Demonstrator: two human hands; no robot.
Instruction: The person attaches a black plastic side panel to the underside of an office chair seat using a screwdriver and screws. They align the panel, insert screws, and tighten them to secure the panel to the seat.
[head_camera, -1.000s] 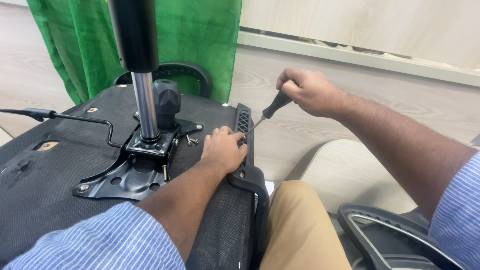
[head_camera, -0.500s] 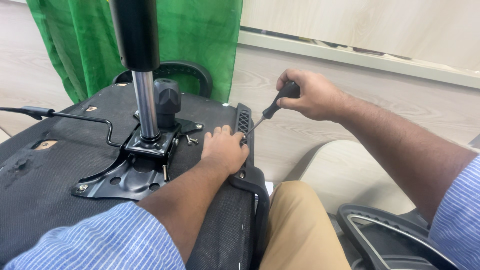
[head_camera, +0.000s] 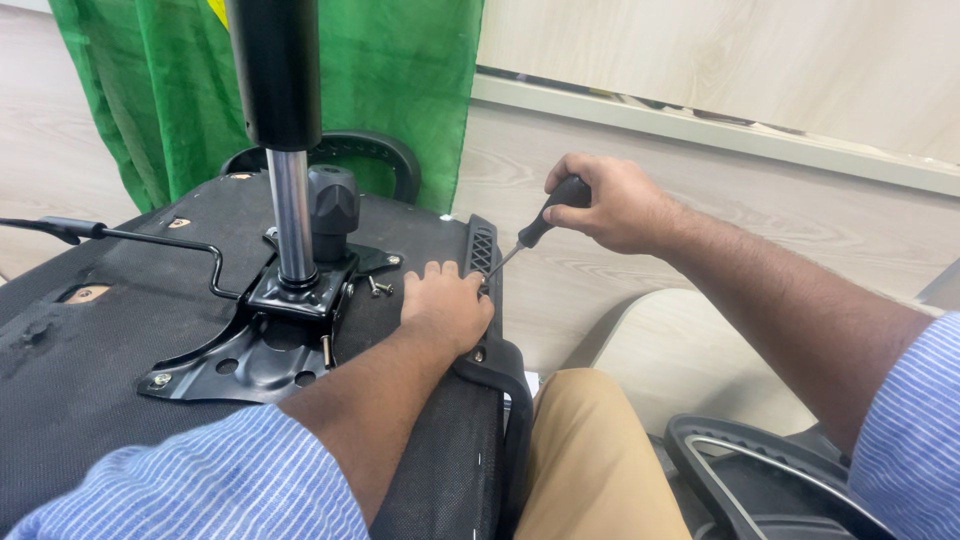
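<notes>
An upside-down black office chair seat (head_camera: 120, 330) lies across my lap, its metal mechanism plate (head_camera: 250, 350) and gas cylinder (head_camera: 285, 150) standing up from it. My left hand (head_camera: 445, 305) presses flat on the seat's right edge, by the black armrest bracket (head_camera: 480, 250). My right hand (head_camera: 610, 200) grips a black-handled screwdriver (head_camera: 540, 225), tip angled down-left into the bracket next to my left fingers. Two loose screws (head_camera: 380, 288) lie beside the plate.
A green cloth (head_camera: 400, 80) hangs behind the chair. A thin black lever (head_camera: 130, 238) sticks out left from the mechanism. Another black chair part (head_camera: 760, 480) rests on the floor at lower right, with a pale wooden board (head_camera: 660, 350) beside my knee.
My right hand has turned slightly on the screwdriver handle and shifted a little to the right. My left hand and the seat have stayed in place.
</notes>
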